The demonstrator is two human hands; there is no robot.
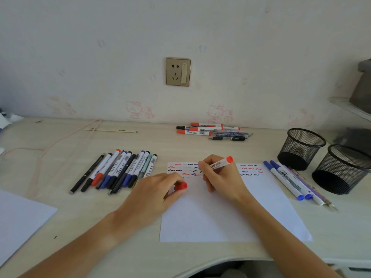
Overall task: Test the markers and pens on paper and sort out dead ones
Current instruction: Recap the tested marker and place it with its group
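— Pinching the red marker mid-barrel, right-hand fingers wrapped tight round it, tip down among the squiggles at the top of the paper. Writing end hidden behind the right hand, so cannot tell whether touching the sheet or just above it.

— And over on the other side?

— Curled round the red cap, left hand resting at the sheet's left edge, cap end poking out past the fingertips.

— So mid-test, then?

— Looks that way: uncapped, angled to scribble, rows of red, black and blue marks already filling the top strip. Judging by that, well into the batch.

— Further out?

— Row of markers and pens lying left of the sheet, likely waiting. Small group far back by the wall. Blue-capped pair and a few thin pens just right of the sheet, beside two mesh pen cups, both seemingly without pens.

— Next move?

— Needing a short stroke and a look at the trace. Then cap pressed back on squarely, and marker laid in the fitting pile. Which pile means dead cannot be told from here.
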